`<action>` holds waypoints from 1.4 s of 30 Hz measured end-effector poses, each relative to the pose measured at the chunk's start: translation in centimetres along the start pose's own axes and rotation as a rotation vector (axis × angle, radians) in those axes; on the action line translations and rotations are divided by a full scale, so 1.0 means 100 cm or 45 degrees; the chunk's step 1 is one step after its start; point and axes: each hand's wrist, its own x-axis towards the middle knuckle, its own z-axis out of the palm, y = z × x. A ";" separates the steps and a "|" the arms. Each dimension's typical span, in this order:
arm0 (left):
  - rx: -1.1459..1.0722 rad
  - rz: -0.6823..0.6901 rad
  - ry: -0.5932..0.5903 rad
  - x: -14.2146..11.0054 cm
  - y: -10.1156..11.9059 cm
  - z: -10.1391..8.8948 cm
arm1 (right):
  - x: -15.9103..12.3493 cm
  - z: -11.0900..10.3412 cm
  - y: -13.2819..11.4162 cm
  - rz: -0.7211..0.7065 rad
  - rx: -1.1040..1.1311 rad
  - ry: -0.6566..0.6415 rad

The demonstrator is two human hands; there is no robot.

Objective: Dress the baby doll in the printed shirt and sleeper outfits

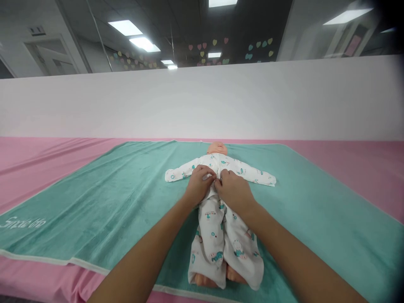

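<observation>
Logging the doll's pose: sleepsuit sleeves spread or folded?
Spread: both sleeves of the printed sleepsuit lie straight out sideways, flat on the teal towel, neither folded across the chest.

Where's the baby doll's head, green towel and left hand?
Baby doll's head [217, 148], head view, its crown.
Green towel [132, 210], head view, a bare stretch.
Left hand [199, 185], head view, its back.

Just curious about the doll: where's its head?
In the head view, the doll's head lies at the teal towel's far edge, beyond the sleeper, left hand and right hand.
</observation>
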 end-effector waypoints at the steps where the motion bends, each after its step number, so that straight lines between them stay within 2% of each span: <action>1: 0.007 0.014 0.024 -0.001 0.002 -0.001 | 0.000 0.000 0.001 0.006 0.018 0.004; 4: -0.030 0.024 0.071 -0.005 0.007 -0.003 | 0.001 0.001 0.005 0.018 0.079 0.017; 9: -0.244 -0.273 0.035 -0.011 0.012 -0.006 | 0.001 -0.001 0.016 -0.033 0.281 0.004; 12: -0.316 -0.351 0.013 -0.012 0.013 -0.008 | 0.002 -0.003 0.023 -0.079 0.432 -0.028; 15: -0.326 -0.384 -0.013 -0.010 0.017 -0.008 | 0.004 -0.003 0.028 -0.042 0.632 -0.056; 20: -0.322 -0.417 -0.093 -0.007 0.029 -0.004 | 0.006 0.002 0.031 0.075 1.188 -0.079; 27: -0.447 -0.384 -0.184 -0.005 0.034 -0.002 | 0.009 0.008 0.040 0.133 1.684 -0.273; 31: -0.446 -0.376 -0.178 -0.006 0.032 -0.002 | 0.009 0.008 0.041 0.077 1.714 -0.364; 42: -0.416 -0.459 -0.187 -0.004 0.037 -0.001 | 0.008 0.009 0.039 0.066 1.644 -0.323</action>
